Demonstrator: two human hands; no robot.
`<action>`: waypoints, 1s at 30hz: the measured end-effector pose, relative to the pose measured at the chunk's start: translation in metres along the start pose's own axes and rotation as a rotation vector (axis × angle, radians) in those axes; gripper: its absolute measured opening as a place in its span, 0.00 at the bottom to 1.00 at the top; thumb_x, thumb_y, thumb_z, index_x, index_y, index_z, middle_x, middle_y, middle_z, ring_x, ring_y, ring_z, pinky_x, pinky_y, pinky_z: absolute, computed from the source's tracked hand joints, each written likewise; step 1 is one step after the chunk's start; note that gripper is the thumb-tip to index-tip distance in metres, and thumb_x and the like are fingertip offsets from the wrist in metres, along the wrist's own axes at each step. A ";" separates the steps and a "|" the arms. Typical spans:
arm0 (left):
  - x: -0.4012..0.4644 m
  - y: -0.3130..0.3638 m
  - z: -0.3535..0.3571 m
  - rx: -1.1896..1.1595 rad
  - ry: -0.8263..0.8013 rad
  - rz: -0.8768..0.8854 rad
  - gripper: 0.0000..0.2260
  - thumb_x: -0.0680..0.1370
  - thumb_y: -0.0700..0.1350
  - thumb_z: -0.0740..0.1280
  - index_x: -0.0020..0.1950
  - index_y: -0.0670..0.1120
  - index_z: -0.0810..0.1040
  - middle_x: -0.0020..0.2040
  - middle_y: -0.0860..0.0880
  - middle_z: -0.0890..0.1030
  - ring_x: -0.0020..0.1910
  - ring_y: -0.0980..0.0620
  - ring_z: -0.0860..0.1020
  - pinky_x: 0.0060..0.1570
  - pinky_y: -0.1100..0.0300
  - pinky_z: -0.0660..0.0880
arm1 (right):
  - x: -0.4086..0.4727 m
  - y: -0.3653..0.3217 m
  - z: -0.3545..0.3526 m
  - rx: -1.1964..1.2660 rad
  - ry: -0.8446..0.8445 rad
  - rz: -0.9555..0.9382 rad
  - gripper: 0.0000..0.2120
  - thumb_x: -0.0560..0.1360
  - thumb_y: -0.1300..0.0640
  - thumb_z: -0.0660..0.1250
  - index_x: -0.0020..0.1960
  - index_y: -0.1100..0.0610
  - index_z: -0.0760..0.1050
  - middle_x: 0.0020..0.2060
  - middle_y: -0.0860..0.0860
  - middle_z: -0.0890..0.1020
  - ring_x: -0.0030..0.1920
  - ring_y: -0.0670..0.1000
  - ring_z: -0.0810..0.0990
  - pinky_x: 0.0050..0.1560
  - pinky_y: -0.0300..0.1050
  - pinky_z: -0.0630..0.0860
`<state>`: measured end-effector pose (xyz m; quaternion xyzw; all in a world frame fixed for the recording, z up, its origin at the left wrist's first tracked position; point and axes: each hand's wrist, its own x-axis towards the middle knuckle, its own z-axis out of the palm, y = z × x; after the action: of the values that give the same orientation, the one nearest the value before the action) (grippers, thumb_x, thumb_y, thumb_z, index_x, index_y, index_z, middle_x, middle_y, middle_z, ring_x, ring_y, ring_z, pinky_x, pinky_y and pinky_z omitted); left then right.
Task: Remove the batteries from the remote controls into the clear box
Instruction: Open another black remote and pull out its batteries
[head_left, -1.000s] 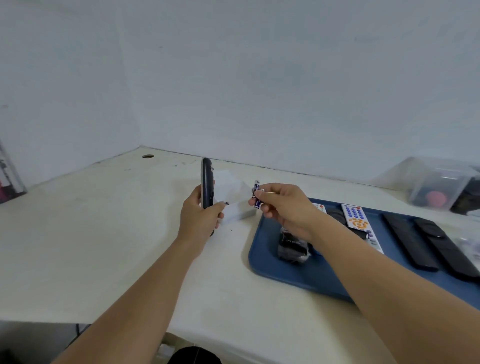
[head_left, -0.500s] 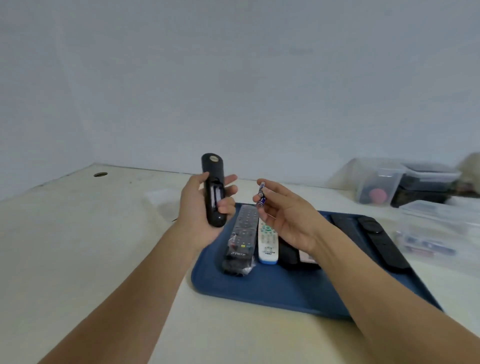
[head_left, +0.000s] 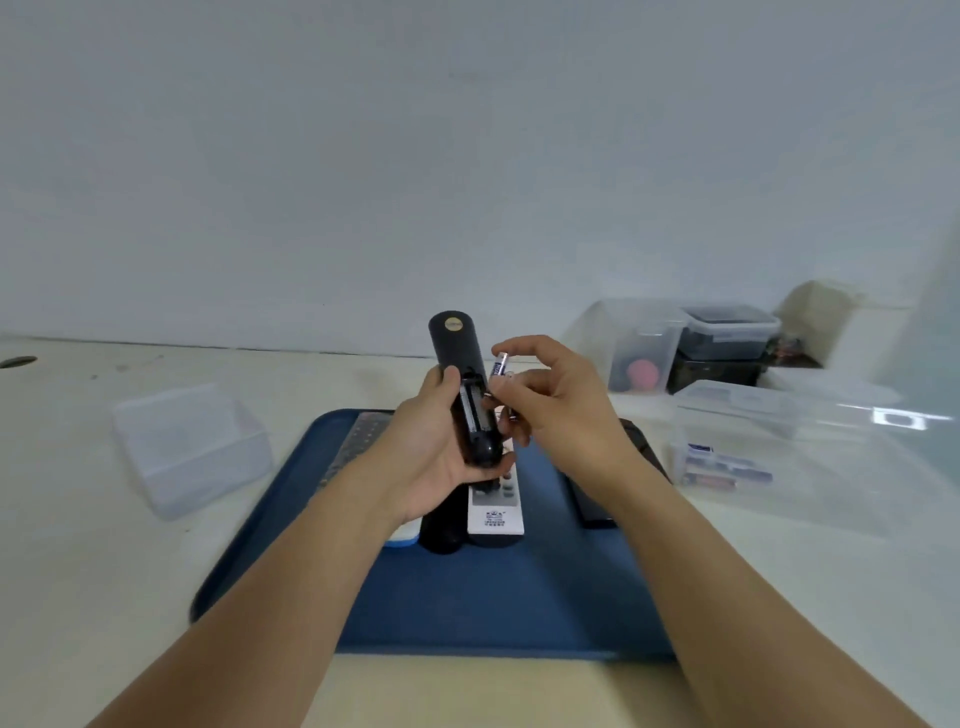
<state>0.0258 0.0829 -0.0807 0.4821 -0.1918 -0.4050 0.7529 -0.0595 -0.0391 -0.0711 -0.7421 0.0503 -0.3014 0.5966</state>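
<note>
Black remote (head_left: 465, 395) is gripped by the left hand (head_left: 434, 447); battery (head_left: 499, 366), pinched in the right hand (head_left: 556, 410), should be carried level to the box (head_left: 779, 441).

Head view looks forward and down, close over the tray (head_left: 291, 561)

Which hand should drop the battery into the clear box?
The right hand: it already pinches the battery, and the clear box holding batteries sits on its side. The left hand is busy gripping the black remote.
</note>
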 end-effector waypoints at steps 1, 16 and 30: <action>-0.001 0.000 0.001 0.026 0.003 0.018 0.15 0.87 0.54 0.52 0.66 0.49 0.72 0.47 0.43 0.80 0.38 0.48 0.80 0.39 0.50 0.78 | 0.000 0.000 0.001 -0.091 -0.002 -0.058 0.08 0.78 0.63 0.69 0.55 0.55 0.78 0.29 0.56 0.81 0.27 0.51 0.76 0.29 0.43 0.74; -0.009 0.000 0.019 -0.011 0.056 0.033 0.21 0.87 0.53 0.51 0.66 0.42 0.75 0.52 0.41 0.80 0.45 0.45 0.78 0.40 0.53 0.71 | -0.003 -0.003 0.024 -0.443 0.100 -0.207 0.03 0.79 0.60 0.67 0.46 0.56 0.78 0.34 0.47 0.80 0.32 0.43 0.77 0.28 0.38 0.75; -0.002 0.004 0.003 -0.007 0.177 0.125 0.05 0.85 0.43 0.59 0.56 0.44 0.73 0.36 0.46 0.78 0.32 0.50 0.76 0.32 0.58 0.73 | -0.002 -0.014 0.029 -1.226 -0.227 -0.302 0.09 0.83 0.53 0.56 0.54 0.53 0.73 0.32 0.47 0.69 0.37 0.56 0.74 0.32 0.49 0.64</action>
<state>0.0244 0.0833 -0.0752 0.5002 -0.1530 -0.3137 0.7925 -0.0501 -0.0098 -0.0620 -0.9747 0.0450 -0.2182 0.0166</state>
